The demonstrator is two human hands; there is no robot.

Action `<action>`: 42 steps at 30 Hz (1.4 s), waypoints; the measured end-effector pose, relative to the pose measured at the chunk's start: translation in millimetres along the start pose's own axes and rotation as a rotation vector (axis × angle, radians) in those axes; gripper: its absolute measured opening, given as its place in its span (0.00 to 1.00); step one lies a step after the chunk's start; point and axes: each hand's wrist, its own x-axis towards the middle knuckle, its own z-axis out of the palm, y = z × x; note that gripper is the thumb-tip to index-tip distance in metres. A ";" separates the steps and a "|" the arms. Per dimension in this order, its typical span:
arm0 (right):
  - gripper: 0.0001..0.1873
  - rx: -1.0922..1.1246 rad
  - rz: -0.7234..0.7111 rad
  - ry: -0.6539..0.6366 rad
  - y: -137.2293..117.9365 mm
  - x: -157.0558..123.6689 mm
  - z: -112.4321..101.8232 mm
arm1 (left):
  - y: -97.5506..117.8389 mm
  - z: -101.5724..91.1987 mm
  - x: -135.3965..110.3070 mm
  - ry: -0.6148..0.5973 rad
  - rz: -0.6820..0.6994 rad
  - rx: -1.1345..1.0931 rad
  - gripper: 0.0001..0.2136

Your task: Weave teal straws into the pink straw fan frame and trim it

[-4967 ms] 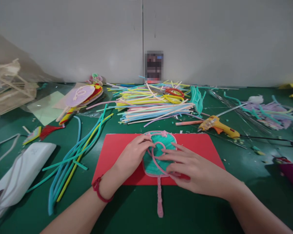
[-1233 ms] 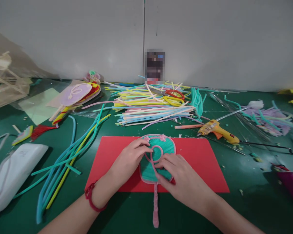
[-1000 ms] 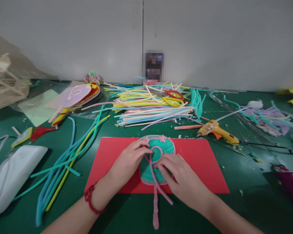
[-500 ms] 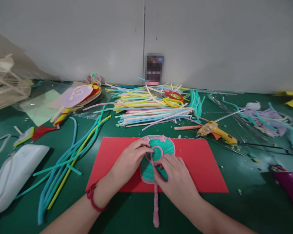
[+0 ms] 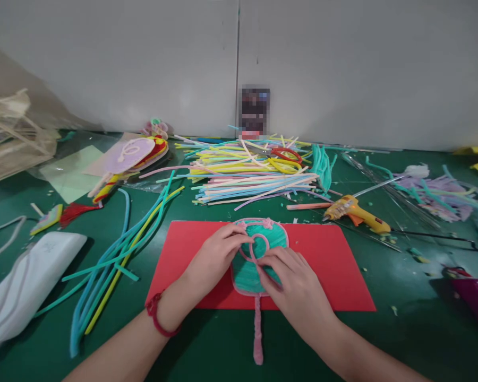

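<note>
A green fan (image 5: 245, 276) with a pink rim and a pink wrapped handle (image 5: 257, 331) lies on a red sheet (image 5: 326, 265). Over its face, a pink pipe cleaner (image 5: 268, 244) is bent into a loop. My left hand (image 5: 219, 252), with a red bracelet at the wrist, pinches the loop's left side. The fingers of my right hand (image 5: 292, 276) are closed on the pipe cleaner at the loop's lower end. Small pink shapes (image 5: 268, 223) sit along the fan's top edge. My fingers hide part of the fan.
Behind the sheet lies a pile of coloured pipe cleaners (image 5: 255, 183) with red-handled scissors (image 5: 287, 155) on it. To the right is a yellow glue gun (image 5: 358, 215). Blue, green and yellow pipe cleaners (image 5: 115, 254) and a white power bank-like block (image 5: 43, 276) are at left.
The pink pipe cleaner's loop is drawn rounder and its crossing sits higher, as my right fingers have shifted up along it. The whole view has moved slightly.
</note>
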 end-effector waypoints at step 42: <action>0.27 -0.193 -0.115 -0.197 13.5 -6.9 -10.3 | 2.9 -0.7 1.9 -0.005 0.002 0.002 0.11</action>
